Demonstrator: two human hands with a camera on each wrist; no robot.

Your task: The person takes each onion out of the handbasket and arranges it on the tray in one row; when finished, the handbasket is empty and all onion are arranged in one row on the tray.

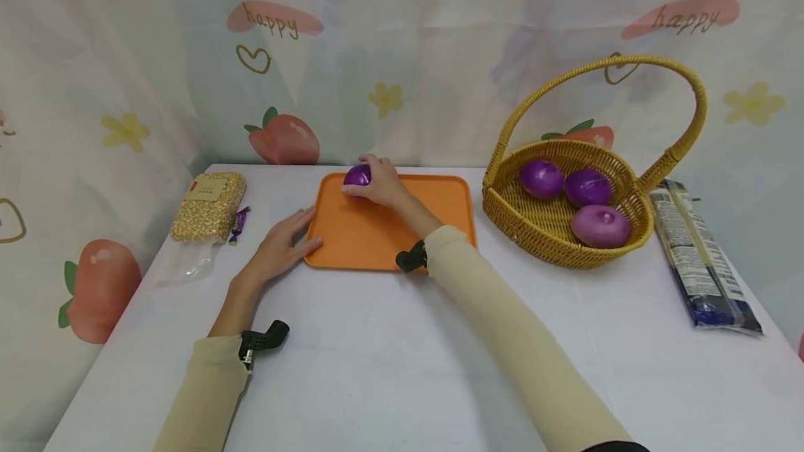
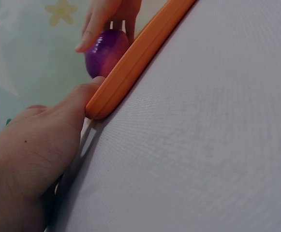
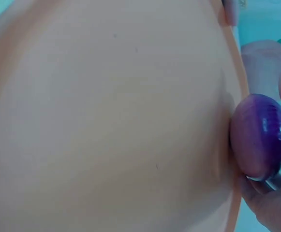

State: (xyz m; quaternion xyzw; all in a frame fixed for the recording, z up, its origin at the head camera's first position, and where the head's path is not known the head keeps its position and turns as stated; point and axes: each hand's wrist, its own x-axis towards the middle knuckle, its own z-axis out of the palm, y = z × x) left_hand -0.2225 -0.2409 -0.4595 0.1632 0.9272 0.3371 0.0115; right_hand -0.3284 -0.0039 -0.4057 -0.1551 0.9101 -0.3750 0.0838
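A shiny purple onion (image 1: 357,175) is at the far left corner of the orange tray (image 1: 352,243). My right hand (image 1: 382,183) holds it from the right, thumb on the near side and fingers over the far side. The right wrist view shows the onion (image 3: 260,137) against the tray's edge, between thumb and fingers. At the tray's left side, my left hand (image 1: 280,246) rests with fingers stretched along the rim. Its thumb lies on the tray's near left corner, and in the left wrist view the left hand (image 2: 43,130) touches the orange rim.
To the right stands a tall-handled wicker basket (image 1: 534,239) with 3 purple onions (image 1: 588,187). Beyond it lies a long plastic packet (image 1: 703,257). On the left are a bag of yellow kernels (image 1: 210,211) and a small purple-wrapped candy (image 1: 239,225). A printed curtain (image 1: 352,54) hangs behind the table.
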